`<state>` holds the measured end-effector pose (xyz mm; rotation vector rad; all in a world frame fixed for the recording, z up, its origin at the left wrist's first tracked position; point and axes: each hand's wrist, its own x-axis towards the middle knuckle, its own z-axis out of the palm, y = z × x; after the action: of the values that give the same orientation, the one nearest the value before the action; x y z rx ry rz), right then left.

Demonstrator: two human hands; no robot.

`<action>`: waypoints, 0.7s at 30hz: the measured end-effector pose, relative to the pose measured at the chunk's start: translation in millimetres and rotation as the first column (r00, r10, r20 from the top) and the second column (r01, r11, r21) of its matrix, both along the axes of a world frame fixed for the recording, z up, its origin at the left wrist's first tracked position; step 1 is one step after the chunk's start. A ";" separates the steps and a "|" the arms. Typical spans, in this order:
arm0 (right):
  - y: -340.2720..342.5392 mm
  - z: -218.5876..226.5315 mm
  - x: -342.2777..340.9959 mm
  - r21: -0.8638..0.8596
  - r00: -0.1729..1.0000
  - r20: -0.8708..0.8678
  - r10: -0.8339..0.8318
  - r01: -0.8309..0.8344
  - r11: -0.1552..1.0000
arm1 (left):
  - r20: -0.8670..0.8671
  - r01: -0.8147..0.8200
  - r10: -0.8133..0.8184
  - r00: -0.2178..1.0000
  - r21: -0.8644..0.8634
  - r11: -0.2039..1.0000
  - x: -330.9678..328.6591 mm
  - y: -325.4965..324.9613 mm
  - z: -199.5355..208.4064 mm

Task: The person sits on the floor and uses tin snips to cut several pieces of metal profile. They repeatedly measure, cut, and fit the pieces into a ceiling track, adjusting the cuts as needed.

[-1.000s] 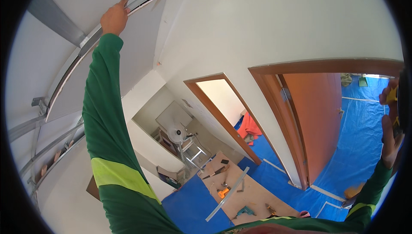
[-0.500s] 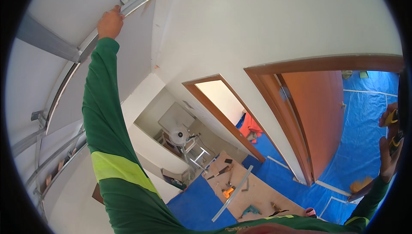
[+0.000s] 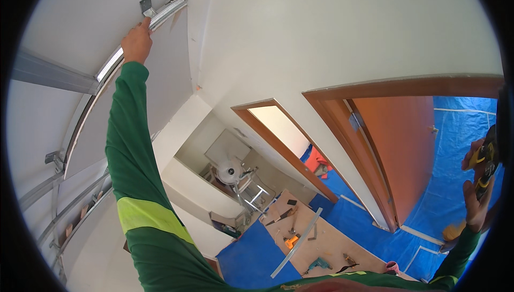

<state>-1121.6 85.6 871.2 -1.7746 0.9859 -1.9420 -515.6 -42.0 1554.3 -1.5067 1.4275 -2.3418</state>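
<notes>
1. One long silver metal channel (image 3: pixel 167 14) lies along the edge of a pale flat panel (image 3: pixel 166 67), lengthwise past the nearer left hand (image 3: pixel 137 44), fingers curled over it.
2. Right hand (image 3: pixel 475 202), well apart, grips a yellow-and-black tool (image 3: pixel 486 164).

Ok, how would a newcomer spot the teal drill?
Find the tan board in the lower middle of the picture. At its near end, right of the metal strip, lies the drill; its teal body sets it apart from the orange tool across the strip.
</notes>
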 end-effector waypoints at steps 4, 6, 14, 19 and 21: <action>-4.6 -1.9 9.0 -0.004 1.000 0.025 0.002 -0.002 1.000 | 0.047 -0.059 0.065 0.997 -0.118 0.991 7.9 -8.4 -8.0; -5.7 0.2 12.5 -0.013 0.999 0.037 -0.011 0.012 1.000 | 0.052 -0.032 0.039 0.998 -0.131 0.991 8.6 -7.3 -11.3; -10.6 1.9 13.5 0.023 0.998 0.058 0.031 -0.032 0.999 | 0.004 -0.045 0.046 0.999 -0.093 0.995 -5.8 -1.9 -6.3; -9.4 -0.9 20.2 0.072 0.992 0.075 0.101 -0.106 0.992 | 0.171 -0.017 0.044 0.984 -0.156 0.988 13.1 -7.4 -19.9; -9.1 -4.1 24.7 0.091 0.986 0.106 0.126 -0.136 0.987 | 0.184 0.043 -0.011 0.983 -0.170 0.984 18.9 -13.4 -27.7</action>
<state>-1096.9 76.6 867.2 -1.6289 0.8922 -1.8496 -496.7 -55.4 1526.7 -1.2702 1.2387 -2.6023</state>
